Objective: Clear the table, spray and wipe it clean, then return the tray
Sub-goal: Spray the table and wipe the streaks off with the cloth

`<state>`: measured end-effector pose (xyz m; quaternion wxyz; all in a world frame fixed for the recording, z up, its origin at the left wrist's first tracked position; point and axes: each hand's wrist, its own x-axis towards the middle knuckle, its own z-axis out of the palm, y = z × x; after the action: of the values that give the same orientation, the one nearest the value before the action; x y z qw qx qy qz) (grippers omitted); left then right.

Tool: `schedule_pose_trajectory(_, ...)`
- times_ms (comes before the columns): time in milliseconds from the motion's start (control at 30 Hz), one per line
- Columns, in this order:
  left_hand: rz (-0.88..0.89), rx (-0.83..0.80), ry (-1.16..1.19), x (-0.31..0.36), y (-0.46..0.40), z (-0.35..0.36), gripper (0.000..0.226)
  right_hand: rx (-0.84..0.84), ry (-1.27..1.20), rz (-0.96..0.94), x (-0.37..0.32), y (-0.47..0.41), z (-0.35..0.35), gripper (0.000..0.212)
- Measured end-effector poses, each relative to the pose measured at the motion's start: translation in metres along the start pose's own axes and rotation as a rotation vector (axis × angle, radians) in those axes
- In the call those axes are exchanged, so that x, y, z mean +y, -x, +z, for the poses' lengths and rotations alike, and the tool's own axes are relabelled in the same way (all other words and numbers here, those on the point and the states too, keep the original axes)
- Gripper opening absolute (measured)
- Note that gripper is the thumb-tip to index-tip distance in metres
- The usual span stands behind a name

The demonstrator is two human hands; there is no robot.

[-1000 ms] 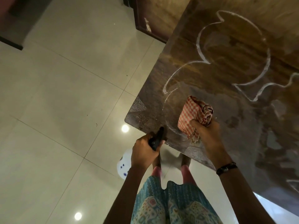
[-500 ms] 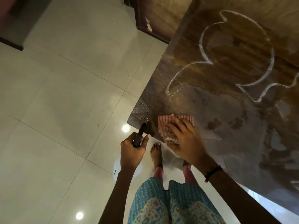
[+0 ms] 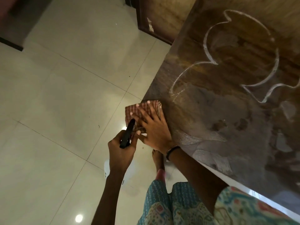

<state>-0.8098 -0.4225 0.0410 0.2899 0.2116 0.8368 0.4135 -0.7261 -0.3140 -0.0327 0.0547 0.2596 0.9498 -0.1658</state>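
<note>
The dark brown table (image 3: 227, 114) fills the right side, its top streaked with wet patches and white foamy lines. My right hand (image 3: 152, 127) lies flat, fingers spread, on a red-and-white checked cloth (image 3: 138, 109) at the table's near-left corner. The cloth hangs partly past the corner. My left hand (image 3: 120, 153) is just off the table edge, closed on the black trigger head of a spray bottle (image 3: 127, 135). The white body of the bottle hangs below the hand, mostly hidden by it. No tray is in view.
Pale glossy floor tiles (image 3: 65, 95) spread to the left of the table. A dark wooden cabinet or door (image 3: 155, 21) stands at the far end beside the table. My bare feet (image 3: 158, 158) stand close to the table's near edge.
My right hand slid the cloth leftward to the table's corner and flattened on it. The left hand with the spray bottle stayed beside the edge, now touching the cloth.
</note>
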Motion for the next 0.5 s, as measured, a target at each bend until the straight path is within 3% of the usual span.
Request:
schedule_pose_trajectory(133, -0.028, -0.002, 0.006, 0.002, -0.001, -0.004, 0.027, -0.047, 0.055, -0.124, 0.030, 0.072, 0.010, 0.062)
schedule_pose_trajectory(233, -0.056, -0.031, 0.031, 0.003, -0.002, -0.004, 0.022, -0.012, -0.037, -0.002, 0.063, 0.095, 0.002, 0.058)
schedule_pose_trajectory(367, -0.035, -0.045, 0.031, 0.005, -0.005, -0.001, 0.024, 0.043, -0.086, 0.208, 0.053, 0.044, -0.006, 0.062)
schedule_pose_trajectory(500, 0.016, -0.047, 0.020, 0.005, -0.007, 0.001, 0.029, 0.048, -0.022, 0.143, 0.018, -0.006, -0.002, 0.068)
